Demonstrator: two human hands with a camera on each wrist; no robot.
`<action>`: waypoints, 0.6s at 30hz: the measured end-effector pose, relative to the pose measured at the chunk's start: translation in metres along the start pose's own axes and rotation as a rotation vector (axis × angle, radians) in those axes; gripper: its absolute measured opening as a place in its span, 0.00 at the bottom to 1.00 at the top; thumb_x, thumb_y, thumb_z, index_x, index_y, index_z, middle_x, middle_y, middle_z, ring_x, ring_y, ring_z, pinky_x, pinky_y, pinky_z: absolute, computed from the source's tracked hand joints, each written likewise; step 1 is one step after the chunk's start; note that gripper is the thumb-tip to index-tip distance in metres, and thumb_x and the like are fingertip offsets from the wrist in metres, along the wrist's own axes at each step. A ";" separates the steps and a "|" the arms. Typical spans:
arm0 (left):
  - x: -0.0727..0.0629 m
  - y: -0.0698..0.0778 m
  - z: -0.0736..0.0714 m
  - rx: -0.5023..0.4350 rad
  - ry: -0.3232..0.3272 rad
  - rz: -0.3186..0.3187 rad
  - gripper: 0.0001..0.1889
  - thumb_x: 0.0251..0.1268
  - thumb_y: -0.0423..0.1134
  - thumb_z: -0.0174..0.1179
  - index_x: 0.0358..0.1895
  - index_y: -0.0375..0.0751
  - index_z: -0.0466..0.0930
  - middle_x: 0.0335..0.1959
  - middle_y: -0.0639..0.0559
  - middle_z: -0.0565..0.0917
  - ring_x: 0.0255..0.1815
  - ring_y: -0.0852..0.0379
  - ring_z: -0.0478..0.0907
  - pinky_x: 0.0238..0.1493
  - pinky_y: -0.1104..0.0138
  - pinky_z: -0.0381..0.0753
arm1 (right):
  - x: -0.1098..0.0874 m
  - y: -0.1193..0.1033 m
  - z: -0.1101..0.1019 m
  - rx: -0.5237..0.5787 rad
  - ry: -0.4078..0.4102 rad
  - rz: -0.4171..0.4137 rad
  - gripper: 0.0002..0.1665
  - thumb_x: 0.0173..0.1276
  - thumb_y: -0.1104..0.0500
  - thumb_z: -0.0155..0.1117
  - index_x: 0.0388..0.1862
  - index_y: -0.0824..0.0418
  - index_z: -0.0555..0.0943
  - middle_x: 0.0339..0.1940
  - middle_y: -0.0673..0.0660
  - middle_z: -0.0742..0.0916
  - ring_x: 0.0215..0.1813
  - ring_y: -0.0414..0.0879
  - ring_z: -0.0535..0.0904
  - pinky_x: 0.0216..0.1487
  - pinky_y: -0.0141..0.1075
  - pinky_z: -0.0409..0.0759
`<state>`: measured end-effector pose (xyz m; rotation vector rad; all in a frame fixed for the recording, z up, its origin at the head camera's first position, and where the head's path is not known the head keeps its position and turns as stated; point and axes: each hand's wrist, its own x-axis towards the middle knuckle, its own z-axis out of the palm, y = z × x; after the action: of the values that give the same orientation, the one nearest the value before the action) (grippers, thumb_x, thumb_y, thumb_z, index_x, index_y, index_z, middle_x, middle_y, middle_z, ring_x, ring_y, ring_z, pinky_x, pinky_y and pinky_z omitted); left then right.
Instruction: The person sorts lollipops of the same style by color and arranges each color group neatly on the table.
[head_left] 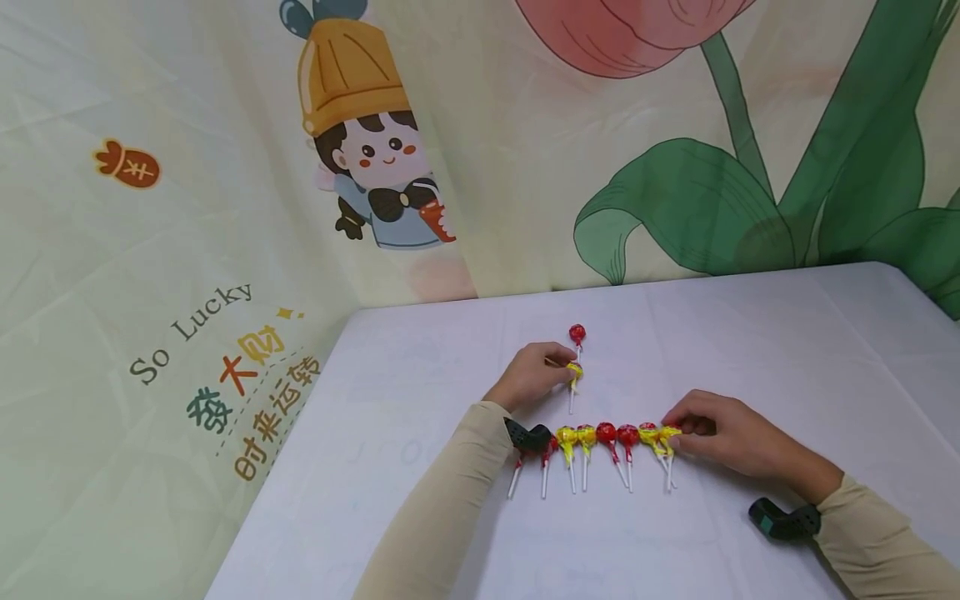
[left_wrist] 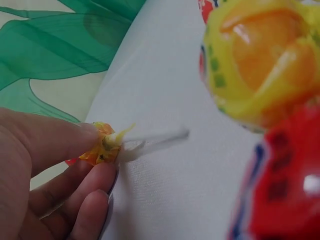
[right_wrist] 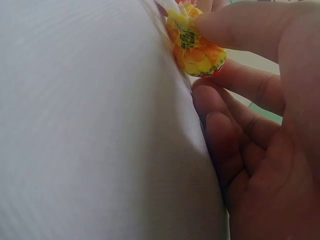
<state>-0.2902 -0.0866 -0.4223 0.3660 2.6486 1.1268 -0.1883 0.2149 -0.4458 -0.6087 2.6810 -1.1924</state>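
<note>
My left hand (head_left: 534,373) pinches a yellow-wrapped lollipop (left_wrist: 104,145) between thumb and fingers, its white stick pointing toward the near side. Just beyond it lies a red lollipop (head_left: 577,333). At the right end of a row of lollipops, my right hand (head_left: 731,433) pinches another yellow lollipop (right_wrist: 197,47) by its wrapped head. Beside that one is a second yellow lollipop (head_left: 648,435), their sticks crossing. Leftward along the row come red lollipops (head_left: 606,432), yellow lollipops (head_left: 566,437) and more red ones, partly hidden by the left wrist's black band (head_left: 527,435).
A white cloth covers the table (head_left: 420,375). Behind it hangs a printed curtain (head_left: 510,208) with a cartoon figure and green leaves. Another black band (head_left: 783,520) sits at the right wrist. Sticks in the row point toward the near side.
</note>
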 end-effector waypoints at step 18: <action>-0.001 0.001 0.001 -0.010 0.012 0.001 0.13 0.68 0.43 0.66 0.53 0.50 0.86 0.44 0.58 0.84 0.45 0.57 0.78 0.46 0.65 0.79 | 0.000 0.003 -0.001 -0.011 0.009 -0.014 0.14 0.64 0.50 0.73 0.48 0.50 0.84 0.39 0.46 0.80 0.41 0.44 0.75 0.40 0.31 0.77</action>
<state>-0.2887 -0.0856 -0.4225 0.3604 2.6526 1.1459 -0.1894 0.2168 -0.4474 -0.6270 2.6970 -1.1872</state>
